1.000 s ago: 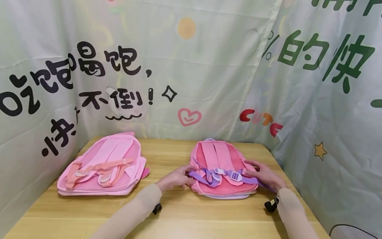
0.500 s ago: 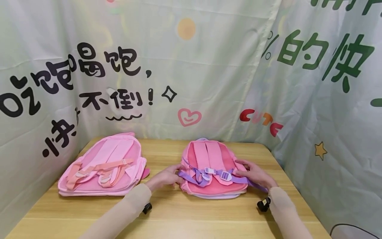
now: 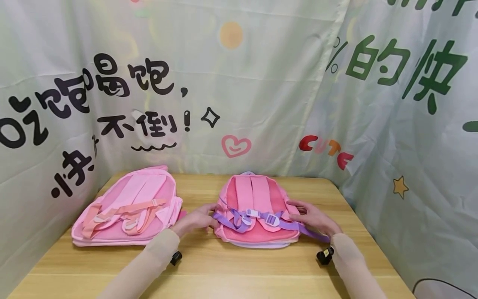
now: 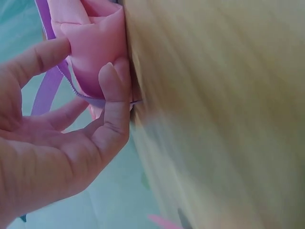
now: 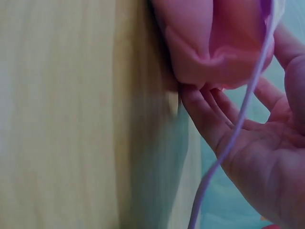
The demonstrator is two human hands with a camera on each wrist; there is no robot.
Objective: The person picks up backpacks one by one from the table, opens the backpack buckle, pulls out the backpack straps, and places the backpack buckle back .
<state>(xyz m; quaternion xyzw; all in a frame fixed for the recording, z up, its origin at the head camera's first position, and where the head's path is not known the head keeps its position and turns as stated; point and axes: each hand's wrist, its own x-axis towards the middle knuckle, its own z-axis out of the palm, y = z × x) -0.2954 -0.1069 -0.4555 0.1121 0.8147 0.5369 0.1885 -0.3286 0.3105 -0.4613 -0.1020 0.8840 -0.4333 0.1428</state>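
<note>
A pink backpack (image 3: pixel 244 195) lies on its front at mid-table, its back panel and shoulder straps facing up. Purple webbing straps (image 3: pixel 231 222) with white plastic buckles (image 3: pixel 272 220) cross its lower part. My left hand (image 3: pixel 196 220) touches its left side, and in the left wrist view bent fingers (image 4: pixel 114 81) rest against the side pocket (image 4: pixel 95 47). On the other side, my right hand (image 3: pixel 311 216) presses extended fingers (image 5: pixel 205 112) against the pink fabric (image 5: pixel 200 43). A loose purple strap (image 5: pixel 233 138) hangs across that hand.
A lighter pink backpack (image 3: pixel 130 207) with orange straps lies left on the wooden table (image 3: pixel 231 270), partly behind my left hand. Printed curtains (image 3: pixel 261 83) close in the back and both sides.
The backpack between my hands has slid left across the table, closer to the lighter one. Both hands have travelled left with it, keeping their places at its sides.
</note>
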